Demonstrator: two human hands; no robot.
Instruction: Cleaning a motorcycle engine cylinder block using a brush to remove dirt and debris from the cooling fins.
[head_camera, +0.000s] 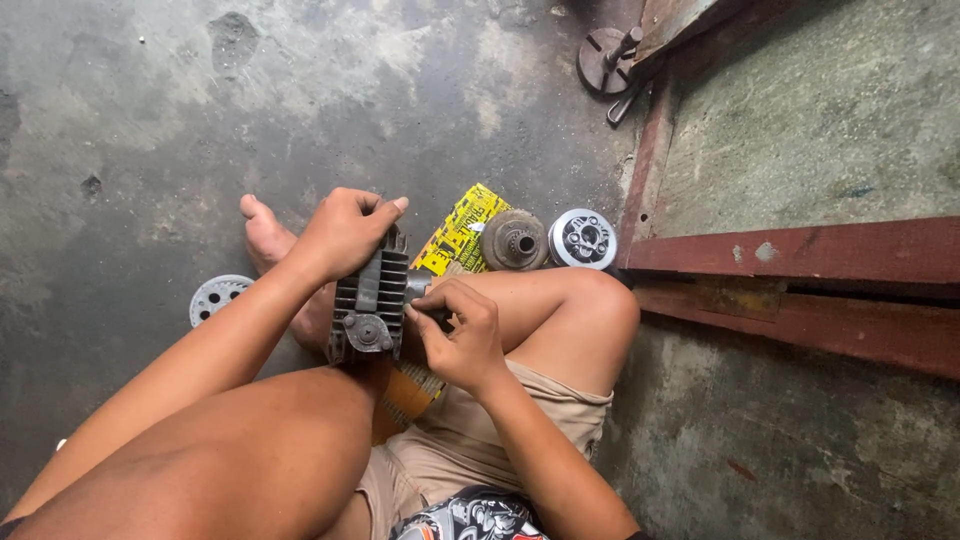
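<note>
Far to the left, a perforated metal disc (215, 297) lies flat on the concrete floor (130, 130), just beside the person's bare foot (268, 240). The left hand (345, 232) is clenched over the top of a dark finned engine part (371, 300), holding it upright between the knees, above the floor. The right hand (462, 335) is pinched against that part's right side, fingers closed on something small there; I cannot tell whether it is a bolt or a tool. The step in hand looks like working a fastener on the side of the finned part, and the next move seems to call for a steady left-hand hold while the right fingers turn. Beyond the knee, a yellow printed pack (458, 232), a rusty round hub (513, 240) and a silvery round clutch-like piece (583, 238) sit near a red-painted beam (800, 252).
</note>
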